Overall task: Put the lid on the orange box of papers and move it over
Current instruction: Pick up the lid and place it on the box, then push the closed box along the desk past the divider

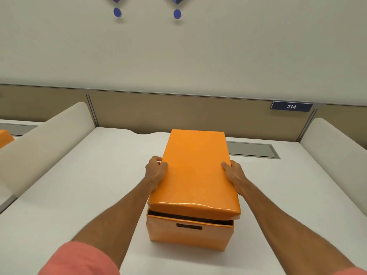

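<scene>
An orange box (pixel 188 235) stands on the white desk (pixel 89 185) in front of me, with a dark label on its near face. The orange lid (pixel 194 171) sits just above it, its near edge raised so a dark gap shows along the box's front rim. My left hand (pixel 155 171) grips the lid's left side and my right hand (pixel 234 172) grips its right side. The papers inside are hidden.
Cream padded dividers (pixel 45 143) rise at the left and right sides of the desk. A grey cable flap (pixel 252 149) lies behind the box. A tan back panel carries a sign reading 214 (pixel 291 106). Another orange object (pixel 6 136) shows at the far left.
</scene>
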